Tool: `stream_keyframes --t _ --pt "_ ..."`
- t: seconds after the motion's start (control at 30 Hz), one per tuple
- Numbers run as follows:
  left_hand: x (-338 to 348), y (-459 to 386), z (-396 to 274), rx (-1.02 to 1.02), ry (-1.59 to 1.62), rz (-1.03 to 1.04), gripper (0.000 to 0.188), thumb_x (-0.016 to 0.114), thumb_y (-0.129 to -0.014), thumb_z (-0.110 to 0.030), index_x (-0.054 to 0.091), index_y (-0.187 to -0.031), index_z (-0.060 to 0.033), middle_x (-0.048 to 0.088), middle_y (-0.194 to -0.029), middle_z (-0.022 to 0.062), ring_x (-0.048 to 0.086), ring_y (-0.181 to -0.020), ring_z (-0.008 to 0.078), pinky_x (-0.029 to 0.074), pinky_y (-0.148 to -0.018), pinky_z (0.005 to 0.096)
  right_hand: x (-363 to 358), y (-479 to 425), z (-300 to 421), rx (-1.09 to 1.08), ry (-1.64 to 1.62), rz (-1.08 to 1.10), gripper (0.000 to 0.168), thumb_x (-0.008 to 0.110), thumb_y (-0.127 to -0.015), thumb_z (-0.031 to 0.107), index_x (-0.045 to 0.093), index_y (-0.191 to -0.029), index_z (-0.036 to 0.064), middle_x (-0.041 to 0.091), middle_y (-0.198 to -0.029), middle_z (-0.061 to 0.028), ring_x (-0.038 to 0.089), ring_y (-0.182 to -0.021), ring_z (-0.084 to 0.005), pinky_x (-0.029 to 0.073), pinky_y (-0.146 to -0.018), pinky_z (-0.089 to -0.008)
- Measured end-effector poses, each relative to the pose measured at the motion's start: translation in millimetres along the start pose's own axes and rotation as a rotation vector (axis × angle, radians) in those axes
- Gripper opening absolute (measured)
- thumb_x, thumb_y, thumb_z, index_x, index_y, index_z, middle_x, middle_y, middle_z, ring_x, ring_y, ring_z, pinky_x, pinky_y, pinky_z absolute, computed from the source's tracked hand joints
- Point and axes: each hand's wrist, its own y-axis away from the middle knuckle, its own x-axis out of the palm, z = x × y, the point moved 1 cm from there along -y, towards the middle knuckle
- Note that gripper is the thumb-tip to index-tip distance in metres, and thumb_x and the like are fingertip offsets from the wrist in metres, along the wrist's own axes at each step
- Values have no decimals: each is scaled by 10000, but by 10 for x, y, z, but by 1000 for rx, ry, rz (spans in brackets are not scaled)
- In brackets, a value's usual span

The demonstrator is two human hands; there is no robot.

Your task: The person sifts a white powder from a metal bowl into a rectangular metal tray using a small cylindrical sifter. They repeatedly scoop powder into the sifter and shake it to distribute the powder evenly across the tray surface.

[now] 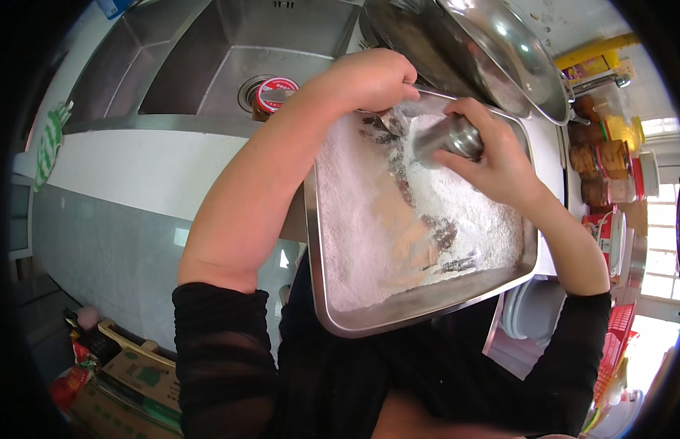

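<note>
My left hand is bent over the far left corner of a deep stainless steel tray. Its fingers are closed on a metal utensil, apparently a spoon, whose end is down at the powder. My right hand grips a shiny cup-like container, tilted on its side over the tray, with the mouth towards the spoon. White powder covers much of the tray's bottom, thicker at the right. A dark streak and a tan patch show through it.
Behind the tray stand a sink, a jar with a red lid and a large metal pan or bowl leaning at an angle. Food jars line the right side. Stacked pale plates or lids sit below. Cardboard boxes lie at lower left.
</note>
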Motion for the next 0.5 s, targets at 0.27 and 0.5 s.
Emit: stream_keyframes --t 0.27,0.5 --pt "9 -31 11 -84 -134 62 292 650 -951 -351 677 -903 -65 703 -837 96 675 -841 285 509 -738 436 -210 363 46 43 -12 94 483 822 -797 146 560 -1182 17 628 -1025 -160 647 -885 -294 520 -779 -377" --pt "17 -18 6 -72 -93 36 287 644 -953 -318 638 -866 -45 670 -764 92 645 -749 254 490 -692 420 -57 374 131 -10 -4 58 517 835 -791 153 559 -1205 15 632 -1025 -160 660 -860 -304 531 -759 -373"
